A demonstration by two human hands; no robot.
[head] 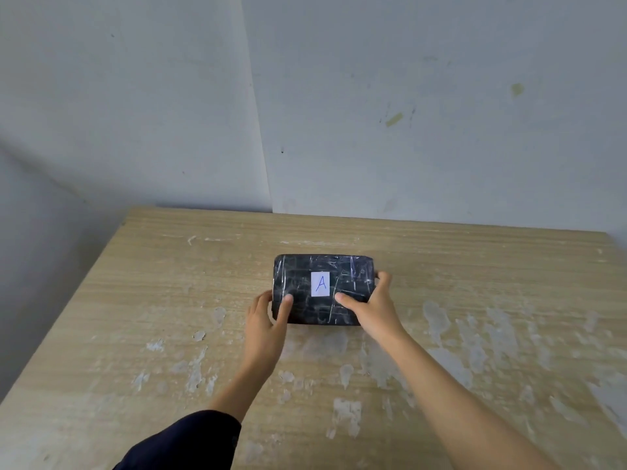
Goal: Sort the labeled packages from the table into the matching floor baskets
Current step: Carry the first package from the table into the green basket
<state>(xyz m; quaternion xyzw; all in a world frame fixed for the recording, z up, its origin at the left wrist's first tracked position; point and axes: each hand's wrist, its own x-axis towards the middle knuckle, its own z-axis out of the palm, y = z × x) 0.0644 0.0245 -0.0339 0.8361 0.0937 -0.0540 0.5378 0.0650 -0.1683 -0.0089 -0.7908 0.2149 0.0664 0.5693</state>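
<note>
A black package [322, 269] wrapped in shiny tape lies flat near the middle of the wooden table [169, 300]. A white label [320, 283] on its top bears a blue letter A. My left hand [268, 320] grips the package's near left corner, thumb on top. My right hand [369, 307] grips the near right side, thumb on top and fingers curled around the right edge. No floor basket is in view.
The table top is worn, with pale scuffed patches. Its far edge stands against a grey-white wall [407, 113], in a corner. The left edge of the table drops off to a shadowed gap by the left wall [101, 113].
</note>
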